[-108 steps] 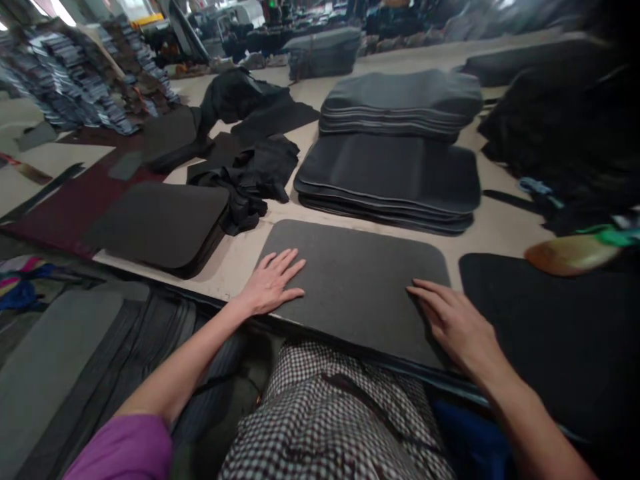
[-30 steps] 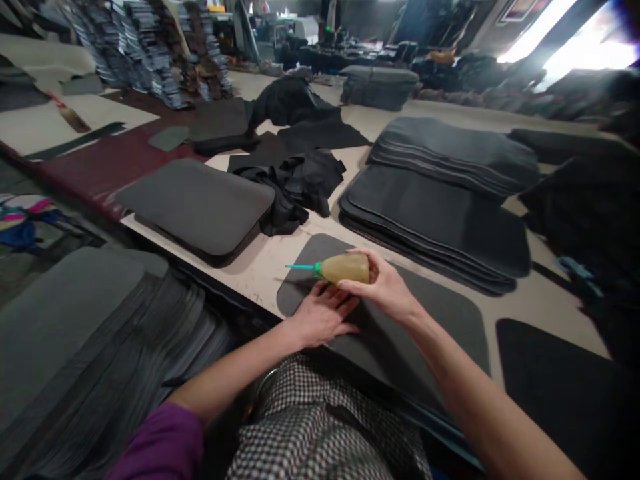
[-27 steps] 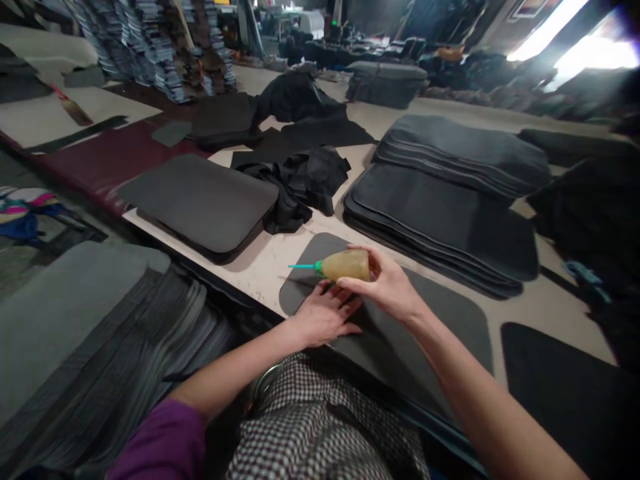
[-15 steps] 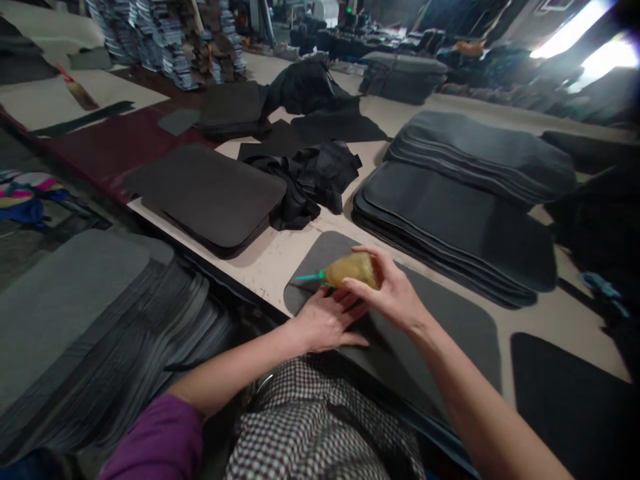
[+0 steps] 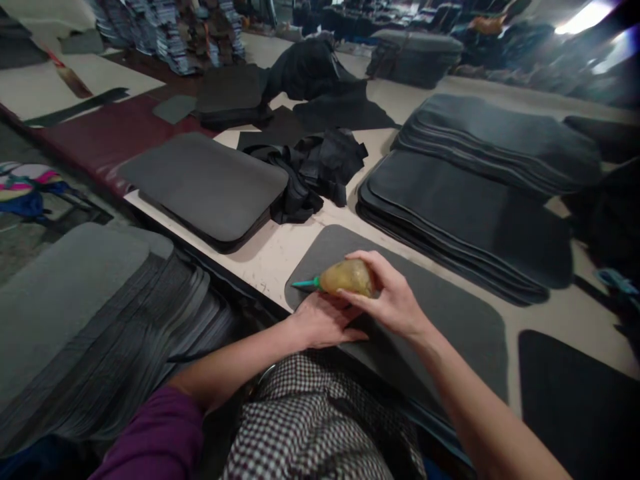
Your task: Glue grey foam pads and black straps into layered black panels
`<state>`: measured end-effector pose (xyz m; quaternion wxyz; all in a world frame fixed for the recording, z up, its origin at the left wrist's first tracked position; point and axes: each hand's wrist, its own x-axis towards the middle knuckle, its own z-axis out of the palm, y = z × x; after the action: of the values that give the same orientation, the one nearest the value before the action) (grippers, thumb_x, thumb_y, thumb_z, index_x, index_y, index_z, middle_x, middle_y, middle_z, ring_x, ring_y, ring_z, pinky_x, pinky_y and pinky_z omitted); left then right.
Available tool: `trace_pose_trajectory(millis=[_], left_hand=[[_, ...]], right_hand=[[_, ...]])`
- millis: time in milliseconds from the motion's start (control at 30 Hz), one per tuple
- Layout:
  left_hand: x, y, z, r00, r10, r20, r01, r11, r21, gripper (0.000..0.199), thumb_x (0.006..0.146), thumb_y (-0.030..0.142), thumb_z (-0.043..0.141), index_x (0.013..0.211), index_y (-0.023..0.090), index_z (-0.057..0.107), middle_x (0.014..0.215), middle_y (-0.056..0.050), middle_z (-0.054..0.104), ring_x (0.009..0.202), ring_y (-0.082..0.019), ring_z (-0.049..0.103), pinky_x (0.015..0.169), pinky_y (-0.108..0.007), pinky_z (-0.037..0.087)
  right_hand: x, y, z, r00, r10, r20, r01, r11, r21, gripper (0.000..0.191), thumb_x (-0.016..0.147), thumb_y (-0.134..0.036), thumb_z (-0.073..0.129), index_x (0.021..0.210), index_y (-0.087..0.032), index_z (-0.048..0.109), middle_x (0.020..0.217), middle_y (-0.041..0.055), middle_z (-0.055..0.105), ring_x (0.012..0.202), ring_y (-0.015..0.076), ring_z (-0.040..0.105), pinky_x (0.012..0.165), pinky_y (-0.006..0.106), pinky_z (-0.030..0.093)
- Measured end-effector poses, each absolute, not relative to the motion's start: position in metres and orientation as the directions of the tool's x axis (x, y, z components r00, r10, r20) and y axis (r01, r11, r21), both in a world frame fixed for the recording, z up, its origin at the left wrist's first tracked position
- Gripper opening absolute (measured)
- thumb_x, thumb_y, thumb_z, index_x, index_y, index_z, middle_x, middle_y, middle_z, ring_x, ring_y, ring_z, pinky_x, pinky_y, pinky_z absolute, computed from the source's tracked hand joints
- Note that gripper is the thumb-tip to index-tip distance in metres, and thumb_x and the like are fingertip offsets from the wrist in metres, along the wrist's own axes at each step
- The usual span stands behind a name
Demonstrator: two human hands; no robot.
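My right hand point(image 5: 387, 293) is closed round a yellowish squeeze bottle point(image 5: 345, 277) with a green nozzle. The bottle lies tilted sideways, its tip pointing left and close over the left end of a dark grey rounded sheet point(image 5: 450, 320). Flat on that same sheet rests my left hand point(image 5: 325, 320), fingers stretched and thumb apart, just below the bottle. Part of its fingers is hidden behind the bottle and my right hand.
Stacked dark sheets point(image 5: 205, 180) lie at the table's left, beside crumpled black scraps point(image 5: 325, 167). More stacks point(image 5: 465, 207) stand at the right. A tall grey pile point(image 5: 80, 300) rises at lower left. Another bottle point(image 5: 70, 77) lies far left.
The bottle in my right hand has shifted slightly left and lower, its nozzle tip nearer the sheet's left end. My left hand stays almost in place; the camera view has tilted slightly.
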<state>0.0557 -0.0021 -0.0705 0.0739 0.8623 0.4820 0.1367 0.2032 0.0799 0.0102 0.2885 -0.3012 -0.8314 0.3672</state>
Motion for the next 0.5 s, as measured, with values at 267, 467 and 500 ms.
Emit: trace_pose_trajectory(millis=[267, 467, 500], left_hand=[[0.056, -0.001, -0.067, 0.512, 0.841, 0.175, 0.797, -0.541, 0.269, 0.077, 0.101, 0.067, 0.029, 0.156, 0.014, 0.036, 0.159, -0.015, 0.045, 0.149, -0.029, 0.037, 0.123, -0.044, 0.031], [0.055, -0.001, -0.053, 0.498, 0.847, 0.187, 0.816, -0.530, 0.231, 0.069, 0.101, 0.067, 0.031, 0.154, 0.024, 0.043, 0.158, -0.012, 0.048, 0.149, -0.031, 0.035, 0.122, -0.063, 0.021], [0.055, -0.001, -0.051, 0.501, 0.844, 0.193, 0.814, -0.535, 0.225, 0.069, 0.101, 0.067, 0.031, 0.154, 0.024, 0.042, 0.160, -0.012, 0.046, 0.150, -0.030, 0.034, 0.124, -0.063, 0.017]], right_hand=[[0.198, 0.089, 0.011, -0.735, 0.604, 0.308, 0.200, 0.627, -0.753, 0.048, 0.089, -0.051, 0.072, 0.130, -0.032, 0.054, 0.111, 0.0068, 0.061, 0.100, 0.0286, 0.062, 0.086, 0.043, 0.054], [0.206, 0.114, 0.008, -0.697, 0.645, 0.314, 0.245, 0.625, -0.741, 0.052, 0.087, -0.051, 0.076, 0.130, -0.032, 0.054, 0.120, 0.0072, 0.061, 0.111, 0.0309, 0.060, 0.094, 0.045, 0.052], [0.208, 0.119, 0.007, -0.681, 0.662, 0.314, 0.262, 0.621, -0.739, 0.052, 0.086, -0.052, 0.076, 0.129, -0.032, 0.055, 0.121, 0.0071, 0.062, 0.112, 0.0312, 0.060, 0.095, 0.045, 0.051]])
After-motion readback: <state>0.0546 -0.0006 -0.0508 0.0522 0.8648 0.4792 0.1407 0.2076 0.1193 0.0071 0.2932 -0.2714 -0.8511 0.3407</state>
